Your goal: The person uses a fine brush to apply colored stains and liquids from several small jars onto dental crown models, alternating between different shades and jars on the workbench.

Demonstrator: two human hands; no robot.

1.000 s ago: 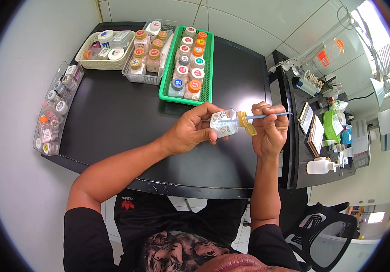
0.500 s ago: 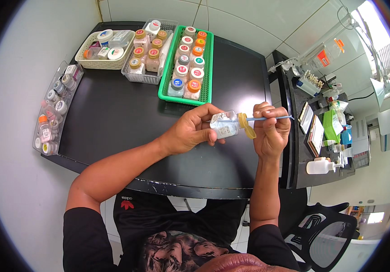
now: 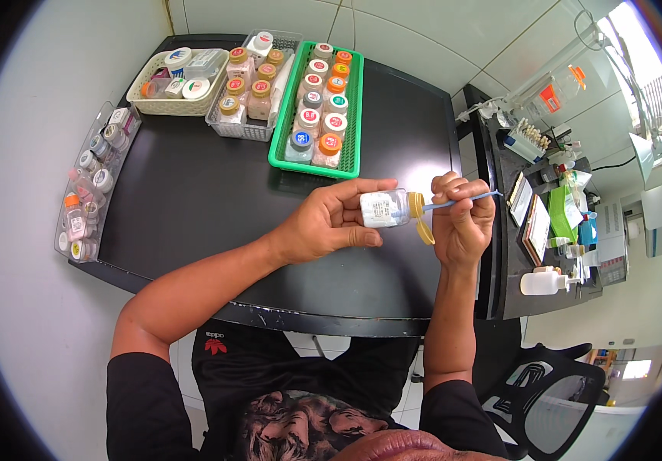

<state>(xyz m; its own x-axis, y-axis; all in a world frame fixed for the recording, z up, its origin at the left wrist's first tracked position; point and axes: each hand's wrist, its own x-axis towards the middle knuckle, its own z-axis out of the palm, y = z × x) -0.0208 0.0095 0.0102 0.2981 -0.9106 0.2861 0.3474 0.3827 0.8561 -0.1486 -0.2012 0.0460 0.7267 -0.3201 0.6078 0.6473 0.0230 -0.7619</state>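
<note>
Above the black table (image 3: 292, 284), my left hand (image 3: 317, 219) holds a small clear bottle (image 3: 381, 209) with white powder inside and a printed label. The bottle lies on its side, its mouth toward the right, with thumb and forefinger along its two sides. A yellow flip-top cap (image 3: 425, 233) hangs open from its neck. My right hand (image 3: 462, 227) is closed around a thin light-blue stick (image 3: 440, 205). One end of the stick goes through the bottle's mouth; its other end pokes out past my right fingers.
A green basket (image 3: 355, 146) of capped bottles stands behind my hands. Beside it are a grey basket (image 3: 242, 132) and a cream basket (image 3: 181, 107) of jars. A clear tray (image 3: 108, 184) of jars lines the left edge. At right, a dark counter (image 3: 504, 296) carries a white bottle (image 3: 542, 283).
My left fingers have straightened, and the bottle has rolled so its label faces up more. The stick has tilted, its inner end lower and its outer end higher.
</note>
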